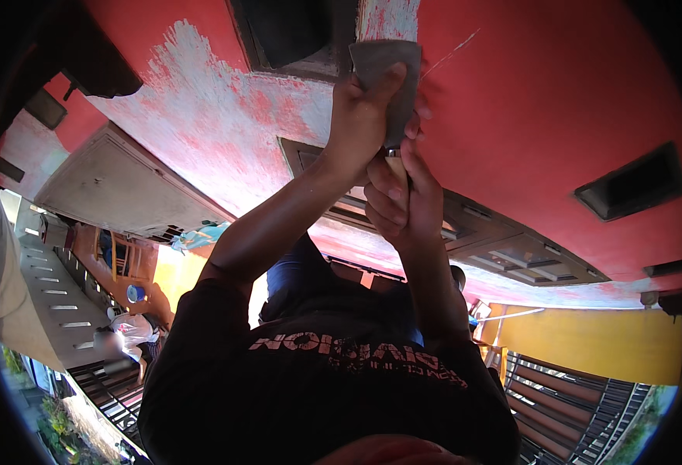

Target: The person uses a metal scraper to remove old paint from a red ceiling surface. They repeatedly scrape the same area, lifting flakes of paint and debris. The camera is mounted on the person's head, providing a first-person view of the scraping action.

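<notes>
A wide-bladed paint scraper (402, 110) is in both my hands, its edge up against a pale, scraped strip (388, 20) of the red wall (521, 104). My right hand (408, 200) wraps its fingers around the light-coloured handle (398, 174). Higher up, my left hand (361, 116) grips the metal blade, with the thumb lying flat along its face. Some fingertips show past the blade's right side; which hand they belong to is hard to tell. Left of the blade is a dark-framed wall opening (294, 35). A large patch of wall (219, 110) there is streaked white and pink.
Below the hands are brown window frames (509, 256). A dark recess (631, 180) is at the right. A pale door panel (120, 180) stands at the left. Farther off are another person (134, 331), a blue bucket (136, 293), a wooden chair (134, 256) and metal railings (573, 401).
</notes>
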Tool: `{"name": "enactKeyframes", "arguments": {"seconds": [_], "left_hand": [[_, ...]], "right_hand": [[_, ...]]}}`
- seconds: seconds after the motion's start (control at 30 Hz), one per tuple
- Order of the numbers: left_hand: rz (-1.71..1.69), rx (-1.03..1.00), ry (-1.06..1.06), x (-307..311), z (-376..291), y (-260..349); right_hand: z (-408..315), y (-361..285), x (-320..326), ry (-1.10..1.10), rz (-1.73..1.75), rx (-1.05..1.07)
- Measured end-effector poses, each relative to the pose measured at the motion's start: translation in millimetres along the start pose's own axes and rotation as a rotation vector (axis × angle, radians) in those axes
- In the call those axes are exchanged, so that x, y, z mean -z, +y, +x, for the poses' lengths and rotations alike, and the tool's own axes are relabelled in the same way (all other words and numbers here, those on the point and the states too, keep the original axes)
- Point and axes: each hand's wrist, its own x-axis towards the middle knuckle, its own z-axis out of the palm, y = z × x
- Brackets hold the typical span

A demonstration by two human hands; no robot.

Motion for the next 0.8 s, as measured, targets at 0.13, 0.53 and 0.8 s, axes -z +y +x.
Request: {"name": "enactKeyframes", "arguments": {"seconds": [0.13, 0.53, 0.8], "left_hand": [[0.053, -0.022, 0.002, 7, 5, -3], [-0.618, 0.939, 0.007, 69, -160, -209], [0.268, 0.551, -0.392, 74, -163, -154]], "right_hand": [[3, -14, 3, -0.039, -0.119, -0.033], [-107, 75, 114, 0.602, -1.778, 0.411], [-156, 67, 140, 0.796, -1.772, 0.497]]}}
